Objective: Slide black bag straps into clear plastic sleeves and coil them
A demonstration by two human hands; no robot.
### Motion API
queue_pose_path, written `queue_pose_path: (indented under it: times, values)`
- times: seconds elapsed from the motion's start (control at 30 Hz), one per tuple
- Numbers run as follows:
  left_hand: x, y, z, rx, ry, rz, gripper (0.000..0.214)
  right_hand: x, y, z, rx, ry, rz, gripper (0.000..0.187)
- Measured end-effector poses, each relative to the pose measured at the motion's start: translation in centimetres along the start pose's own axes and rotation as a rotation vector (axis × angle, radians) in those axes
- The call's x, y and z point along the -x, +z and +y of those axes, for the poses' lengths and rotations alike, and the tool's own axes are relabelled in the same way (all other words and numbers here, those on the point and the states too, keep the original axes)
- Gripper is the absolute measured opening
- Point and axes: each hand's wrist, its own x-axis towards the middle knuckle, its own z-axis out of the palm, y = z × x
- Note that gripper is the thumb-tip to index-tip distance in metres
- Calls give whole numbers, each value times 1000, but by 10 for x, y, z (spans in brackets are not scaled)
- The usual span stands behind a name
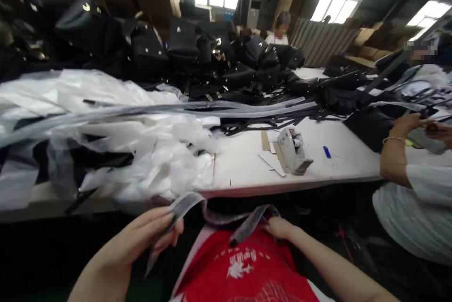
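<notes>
A long grey strap [219,215] in a clear sleeve loops between my two hands just below the table's front edge, above my red shirt. My left hand [151,234] pinches one end of it, with fingers closed along the strip. My right hand [278,227] holds the other end, fingers curled over it.
The white table [339,163] carries a heap of clear plastic bags [106,128] at left, a pile of black handbags [219,57] at the back, loose black straps, a tape dispenser [293,151] and a blue object [326,152]. A seated person in white [416,198] works at right.
</notes>
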Motion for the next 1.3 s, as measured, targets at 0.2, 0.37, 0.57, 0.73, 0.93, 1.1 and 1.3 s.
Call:
queue_pose_path:
  times: [0.2,0.37,0.57,0.73,0.93,1.1,1.3]
  values:
    - [-69,51,9,125,-22,-416,44,-10,-49,-38,-22,-144,102,57]
    - [-84,83,0,221,-5,-652,47,-10,-83,-100,-341,-669,161,68]
    - [-72,58,-17,183,-175,-944,53,-24,-95,-92,-600,-719,-268,37]
    - [-65,62,-23,357,-242,-866,73,-27,-87,-92,-469,-514,-88,29]
    - [-74,79,-27,345,-224,-923,59,-22,-83,-93,-80,-402,148,30]
    - [-76,75,-29,285,-146,-1000,62,-12,-92,-80,-498,-625,-116,62]
    - [-81,93,-25,262,-38,-960,64,-11,-76,-100,-656,-545,-130,73]
